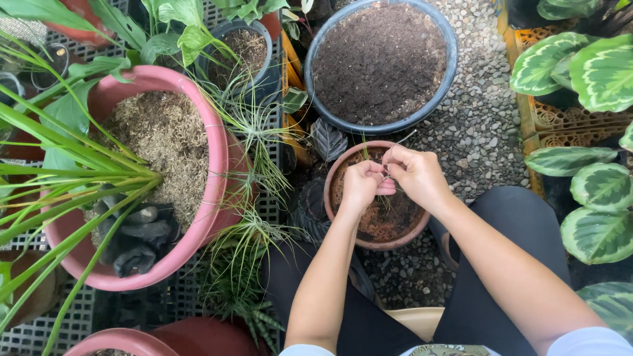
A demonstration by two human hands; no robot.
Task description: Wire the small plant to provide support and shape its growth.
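Both hands are up over the small brown pot (343, 227), which sits on the gravel (475, 118) between the person's knees, right about dead center. The left hand (361, 186) is curled up tight, its grip pressed together on a thin green sprig (364, 153) that pokes up toward 12 o'clock. The right hand (414, 173) is touching the left one, fingers pinched around that same bit of plant stuff, though what exactly it holds is too small to make out.

At 12 o'clock from the hands there's a big dark tub (316, 72) full of black soil. Over at 9 o'clock is a pink basin (214, 165) with dry brown mulch and some black chunks in it, long green leaves hanging across it. At 3 o'clock, striped leaves (580, 72) sit over an orange crate (547, 122).
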